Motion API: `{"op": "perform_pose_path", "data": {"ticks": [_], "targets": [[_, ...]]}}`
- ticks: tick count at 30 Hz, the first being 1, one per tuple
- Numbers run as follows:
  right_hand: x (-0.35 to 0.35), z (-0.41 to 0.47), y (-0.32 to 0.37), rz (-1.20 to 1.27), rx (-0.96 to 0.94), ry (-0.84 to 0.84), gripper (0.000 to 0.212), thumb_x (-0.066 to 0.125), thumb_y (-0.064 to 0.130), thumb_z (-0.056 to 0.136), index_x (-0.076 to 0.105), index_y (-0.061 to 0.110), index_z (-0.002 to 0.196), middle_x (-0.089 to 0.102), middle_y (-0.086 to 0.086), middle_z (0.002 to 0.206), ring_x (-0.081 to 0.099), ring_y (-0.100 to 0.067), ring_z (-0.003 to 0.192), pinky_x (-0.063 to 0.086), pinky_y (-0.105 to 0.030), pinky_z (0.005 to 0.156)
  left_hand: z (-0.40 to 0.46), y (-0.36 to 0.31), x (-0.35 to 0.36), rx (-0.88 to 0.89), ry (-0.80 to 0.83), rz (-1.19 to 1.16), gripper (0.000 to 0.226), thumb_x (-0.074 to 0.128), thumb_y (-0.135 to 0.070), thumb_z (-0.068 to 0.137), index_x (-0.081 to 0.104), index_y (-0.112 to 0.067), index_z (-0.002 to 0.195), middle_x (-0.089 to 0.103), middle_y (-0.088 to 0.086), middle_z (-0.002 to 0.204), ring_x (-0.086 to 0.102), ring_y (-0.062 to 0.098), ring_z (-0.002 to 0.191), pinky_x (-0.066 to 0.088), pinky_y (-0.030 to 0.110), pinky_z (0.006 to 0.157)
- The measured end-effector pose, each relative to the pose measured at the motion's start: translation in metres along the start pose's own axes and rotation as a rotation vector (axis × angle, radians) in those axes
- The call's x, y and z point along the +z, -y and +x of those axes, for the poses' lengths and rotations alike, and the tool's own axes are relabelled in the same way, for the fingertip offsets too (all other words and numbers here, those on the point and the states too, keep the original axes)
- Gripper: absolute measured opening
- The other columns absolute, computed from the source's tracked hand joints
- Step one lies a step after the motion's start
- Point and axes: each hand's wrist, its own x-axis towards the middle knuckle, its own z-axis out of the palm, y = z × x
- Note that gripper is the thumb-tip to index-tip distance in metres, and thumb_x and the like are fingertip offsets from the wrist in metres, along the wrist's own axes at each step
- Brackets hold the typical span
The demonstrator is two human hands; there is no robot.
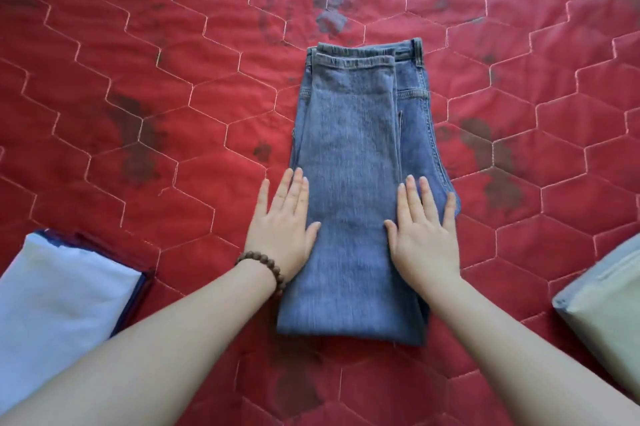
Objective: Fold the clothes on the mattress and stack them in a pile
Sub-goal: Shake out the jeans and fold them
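From my head view, the jeans (360, 183) lie folded lengthwise mid-mattress (173, 61), my left hand (282, 224) and right hand (424, 235) pressing flat, fingers spread, gripping nothing. If I fold unevenly, the offset layers could slide apart before reaching the pile (62, 287) at the mattress's near-left edge.

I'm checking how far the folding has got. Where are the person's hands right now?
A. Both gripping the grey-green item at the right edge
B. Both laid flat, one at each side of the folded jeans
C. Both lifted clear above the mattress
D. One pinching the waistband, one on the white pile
B: the left hand and right hand lie open, palms down, along the two long edges of the folded jeans.
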Motion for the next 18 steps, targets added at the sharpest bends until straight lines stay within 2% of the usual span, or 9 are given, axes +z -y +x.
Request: {"op": "perform_pose_path", "data": {"ticks": [1,3,4,6,7,10,15,18], "targets": [[-0.002,-0.007,0.01,0.02,-0.025,-0.061,0.061,0.052,0.02,0.09,0.035,0.001,0.146,0.028,-0.014,0.156,0.018,-0.029,0.147,0.006,-0.056,0.118,-0.008,-0.013,-0.002,0.031,-0.036,-0.036,0.069,0.022,-0.044,0.095,0.015,-0.005,0.151,0.014,0.01,0.16,0.006,0.024,0.149,0.006,0.05,0.12],[0.0,-0.025,0.037,0.102,-0.128,-0.147,0.057,0.046,0.013,0.082,0.048,-0.004,0.136,0.042,-0.018,0.147,0.033,-0.034,0.14,0.018,-0.053,0.116,-0.024,-0.042,0.002,0.138,-0.087,-0.095,0.065,0.025,-0.034,0.09,0.03,-0.005,0.148,0.026,0.011,0.156,0.02,0.025,0.146,0.014,0.048,0.119],[0.002,-0.036,0.05,0.142,-0.166,-0.142,0.056,0.041,0.015,0.082,0.05,-0.003,0.135,0.046,-0.018,0.144,0.038,-0.034,0.137,0.023,-0.052,0.115,-0.033,-0.055,0.008,0.181,-0.049,-0.103,0.064,0.022,-0.031,0.09,0.025,-0.005,0.149,0.022,0.01,0.158,0.016,0.024,0.147,0.009,0.045,0.119],[0.01,-0.056,0.067,0.192,-0.147,-0.084,0.055,0.036,0.017,0.086,0.049,-0.001,0.136,0.046,-0.016,0.144,0.042,-0.031,0.135,0.029,-0.05,0.112,-0.05,-0.069,0.021,0.15,0.041,-0.11,0.062,0.013,-0.03,0.094,0.007,-0.008,0.151,0.01,0.007,0.16,0.005,0.022,0.148,-0.002,0.041,0.118],[0.016,-0.064,0.07,0.192,-0.115,-0.057,0.054,0.035,0.019,0.089,0.047,0.0,0.138,0.044,-0.015,0.146,0.041,-0.029,0.136,0.029,-0.049,0.113,-0.055,-0.071,0.027,0.118,0.038,-0.116,0.059,0.012,-0.031,0.095,0.008,-0.008,0.15,0.012,0.007,0.16,0.009,0.021,0.148,0.002,0.041,0.119],[0.033,-0.079,0.065,0.153,-0.053,-0.053,0.056,0.034,0.026,0.093,0.039,0.004,0.144,0.034,-0.011,0.153,0.031,-0.023,0.142,0.019,-0.048,0.117,-0.069,-0.069,0.035,0.077,0.002,-0.112,0.06,0.02,-0.037,0.096,0.027,-0.008,0.148,0.025,0.009,0.156,0.023,0.021,0.145,0.018,0.043,0.119],[0.044,-0.107,0.055,0.142,0.017,0.005,0.07,0.033,0.049,0.093,0.026,0.009,0.151,0.021,-0.008,0.159,0.016,-0.02,0.148,0.012,-0.049,0.119,-0.099,-0.061,0.047,0.039,0.028,-0.177,0.074,0.03,-0.052,0.09,0.026,-0.008,0.15,0.019,0.018,0.157,0.017,0.029,0.146,0.013,0.045,0.117],[0.046,-0.129,0.051,0.134,0.1,0.018,0.075,0.028,0.052,0.093,0.021,0.005,0.15,0.018,-0.011,0.159,0.016,-0.023,0.147,0.013,-0.047,0.118,-0.117,-0.061,0.049,-0.053,0.052,-0.187,0.08,0.027,-0.055,0.089,0.024,-0.002,0.149,0.016,0.02,0.157,0.014,0.029,0.147,0.014,0.044,0.118]]}}
